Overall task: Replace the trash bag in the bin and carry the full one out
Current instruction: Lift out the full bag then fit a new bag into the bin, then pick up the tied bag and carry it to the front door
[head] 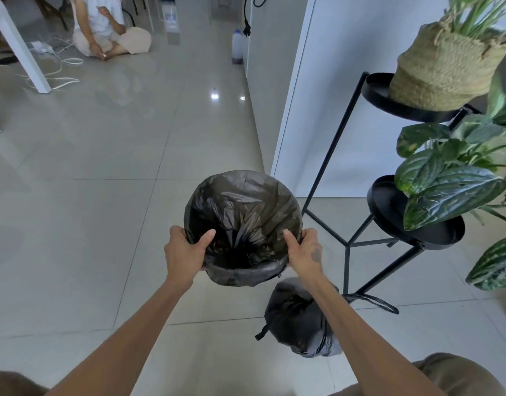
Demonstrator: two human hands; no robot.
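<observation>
A round bin stands on the tiled floor in front of me, lined with a black trash bag whose edge is folded over the rim. My left hand grips the rim on the left, thumb inside the bag. On the right side of the rim, my right hand holds on the same way. A full, tied black trash bag lies on the floor just behind the bin to the right, partly hidden by my right forearm.
A black metal plant stand with leafy plants and a woven pot stands close on the right, against a white wall. At the far left a person sits on the floor by cables and a white table leg. A plastic bottle stands by the wall.
</observation>
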